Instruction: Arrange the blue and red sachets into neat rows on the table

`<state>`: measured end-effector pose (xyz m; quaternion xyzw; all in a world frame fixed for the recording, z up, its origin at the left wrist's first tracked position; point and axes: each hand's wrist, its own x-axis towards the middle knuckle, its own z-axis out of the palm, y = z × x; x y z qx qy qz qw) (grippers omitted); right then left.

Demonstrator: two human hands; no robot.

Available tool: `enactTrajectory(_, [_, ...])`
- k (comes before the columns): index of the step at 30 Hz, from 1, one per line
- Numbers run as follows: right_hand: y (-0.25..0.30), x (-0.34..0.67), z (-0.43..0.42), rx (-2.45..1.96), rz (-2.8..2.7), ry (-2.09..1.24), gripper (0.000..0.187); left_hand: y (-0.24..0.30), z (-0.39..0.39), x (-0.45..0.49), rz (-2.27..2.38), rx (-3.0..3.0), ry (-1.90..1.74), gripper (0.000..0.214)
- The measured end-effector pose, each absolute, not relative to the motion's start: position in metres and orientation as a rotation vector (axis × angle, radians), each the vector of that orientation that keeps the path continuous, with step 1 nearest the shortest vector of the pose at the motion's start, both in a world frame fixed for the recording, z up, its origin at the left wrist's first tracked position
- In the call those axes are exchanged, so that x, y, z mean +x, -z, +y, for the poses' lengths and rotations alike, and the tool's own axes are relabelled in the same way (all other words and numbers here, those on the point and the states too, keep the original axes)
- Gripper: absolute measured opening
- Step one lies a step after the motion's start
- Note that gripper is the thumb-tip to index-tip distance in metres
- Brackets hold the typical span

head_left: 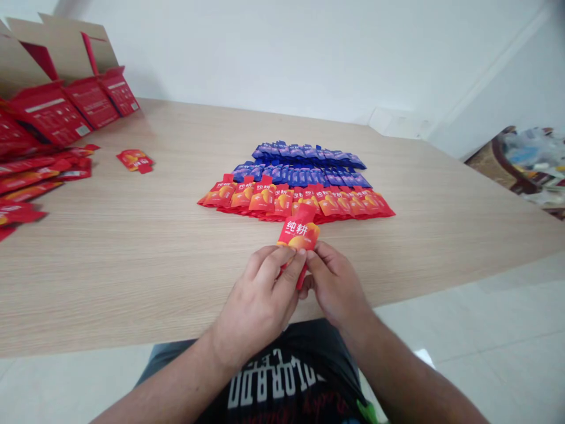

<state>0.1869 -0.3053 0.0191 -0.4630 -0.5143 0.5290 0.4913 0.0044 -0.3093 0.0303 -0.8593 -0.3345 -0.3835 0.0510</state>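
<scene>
Both hands meet just above the near edge of the light wood table [132,277]. My left hand [256,306] and my right hand [333,285] pinch a red sachet [299,231] with white characters and an orange fruit picture. A strip of red packaging [301,277] shows below it, partly hidden between my hands. Farther away, a long overlapping row of similar red sachets [295,201] lies on the table. Directly behind that row is a band of blue sachets [304,168], and the two touch.
Open red-and-cardboard boxes [62,88] stand at the far left of the table, beside loose red sachets [26,176]. A small red packet [135,159] lies apart from them. A cluttered heap [529,159] sits beyond the table's right edge, against the white wall.
</scene>
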Motion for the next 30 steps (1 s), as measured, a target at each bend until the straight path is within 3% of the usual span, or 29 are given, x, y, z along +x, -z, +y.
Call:
enactTrajectory(5, [-0.04,0.215,-0.255,-1.352,-1.362,-0.954,0.028,-0.019,-0.318,-0.009,-0.937,-2.769,1.178,0.05])
enactTrajectory(10, [-0.08,0.25,-0.171,-1.546,-1.587,-0.401,0.011,-0.01,-0.319,-0.024,-1.035,-2.875,1.159,0.027])
enactTrajectory(13, [-0.088,0.254,-0.13,-1.691,-1.537,-0.56,0.007,-0.009,-0.318,-0.026,-1.084,-2.891,1.204,0.024])
enactTrajectory(20, [-0.078,0.235,-0.109,-1.814,-1.511,-0.832,0.02,-0.006,-0.317,-0.025,-1.07,-2.901,1.235,0.023])
enactTrajectory(30, [-0.074,0.239,-0.109,-1.988,-1.709,-0.69,0.018,-0.006,-0.317,-0.025,-1.081,-2.89,1.25,0.022])
